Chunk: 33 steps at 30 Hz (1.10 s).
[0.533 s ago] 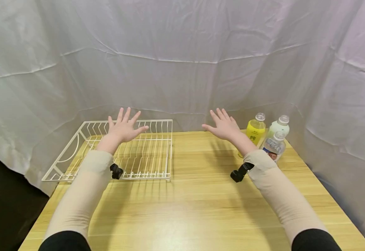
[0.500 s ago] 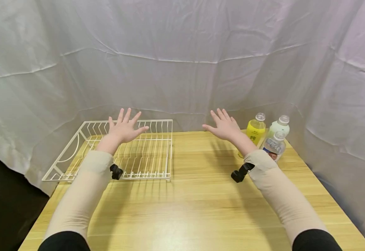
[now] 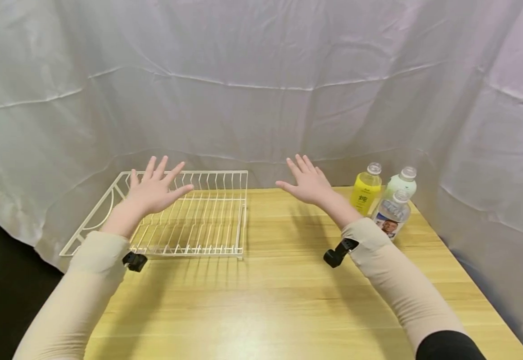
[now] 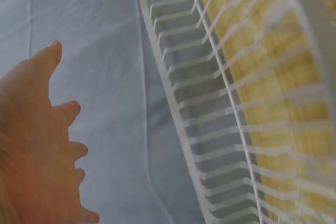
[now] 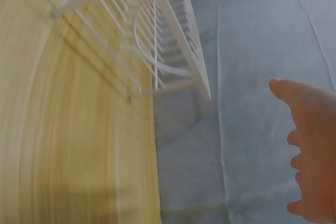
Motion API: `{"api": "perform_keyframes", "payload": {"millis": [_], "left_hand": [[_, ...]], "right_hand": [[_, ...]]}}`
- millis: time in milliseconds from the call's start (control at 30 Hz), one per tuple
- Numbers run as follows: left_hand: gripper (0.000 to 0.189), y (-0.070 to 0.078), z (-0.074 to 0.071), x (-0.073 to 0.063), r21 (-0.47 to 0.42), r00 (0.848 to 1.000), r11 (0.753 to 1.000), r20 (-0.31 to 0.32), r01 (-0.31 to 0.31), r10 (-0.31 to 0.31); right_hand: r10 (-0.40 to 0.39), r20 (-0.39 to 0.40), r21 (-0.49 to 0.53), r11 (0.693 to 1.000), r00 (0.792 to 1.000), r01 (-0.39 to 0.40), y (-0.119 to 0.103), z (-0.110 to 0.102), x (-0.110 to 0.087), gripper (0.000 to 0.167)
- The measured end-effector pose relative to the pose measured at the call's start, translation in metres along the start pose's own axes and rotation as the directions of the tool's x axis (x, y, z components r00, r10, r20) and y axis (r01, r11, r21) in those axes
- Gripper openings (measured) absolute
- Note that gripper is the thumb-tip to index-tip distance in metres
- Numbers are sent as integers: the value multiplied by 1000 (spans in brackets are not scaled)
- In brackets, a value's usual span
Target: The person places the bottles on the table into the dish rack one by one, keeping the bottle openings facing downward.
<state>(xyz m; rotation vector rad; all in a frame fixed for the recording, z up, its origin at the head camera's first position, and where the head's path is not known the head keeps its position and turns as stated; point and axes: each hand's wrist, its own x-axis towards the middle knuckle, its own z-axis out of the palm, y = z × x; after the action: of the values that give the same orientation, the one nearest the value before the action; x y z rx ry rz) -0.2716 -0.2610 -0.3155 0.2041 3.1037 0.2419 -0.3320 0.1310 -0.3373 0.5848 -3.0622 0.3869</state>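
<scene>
My left hand point(image 3: 152, 192) hovers over the white wire dish rack point(image 3: 207, 220), its fingers spread and nothing in it. In the left wrist view the rack's rim and bars point(image 4: 181, 114) stand beside that hand, apart from it. My right hand point(image 3: 308, 185) is held up over the table to the right of the rack, fingers also spread, holding nothing. Nearest to it is a yellow bottle point(image 3: 366, 189) with a clear cap. Beside that stand a pale green bottle point(image 3: 401, 183) and a clear bottle with a picture label point(image 3: 391, 215), partly overlapping in view.
A wooden table point(image 3: 261, 310) lies under both arms. A hanging grey-white cloth point(image 3: 261, 100) closes off the back and sides. Each wrist carries a small black camera, the right one point(image 3: 339, 253) standing out from the sleeve.
My left hand and forearm have moved left over the rack. The right hand has shifted slightly left, leaving the yellow bottle more visible. The rack and bottles stand where they were.
</scene>
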Motion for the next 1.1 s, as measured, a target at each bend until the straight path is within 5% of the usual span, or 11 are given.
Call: {"api": "perform_keyframes", "payload": {"millis": [433,733,1100], "left_hand": [[83,-63,-16,-62,-29,993,994,-60,105,-106],[85,-99,13,-87,-41,987,988,-50,148,-150],[82,-134,50,-102,-84,982,978,-11,189,-191]], "right_hand": [[-126,38,-27,992,991,127,-66,40,11,86],[-178,65,-5,984,982,179,-86,69,5,84],[-232,98,8,973,968,233,-97,97,-4,85]]}}
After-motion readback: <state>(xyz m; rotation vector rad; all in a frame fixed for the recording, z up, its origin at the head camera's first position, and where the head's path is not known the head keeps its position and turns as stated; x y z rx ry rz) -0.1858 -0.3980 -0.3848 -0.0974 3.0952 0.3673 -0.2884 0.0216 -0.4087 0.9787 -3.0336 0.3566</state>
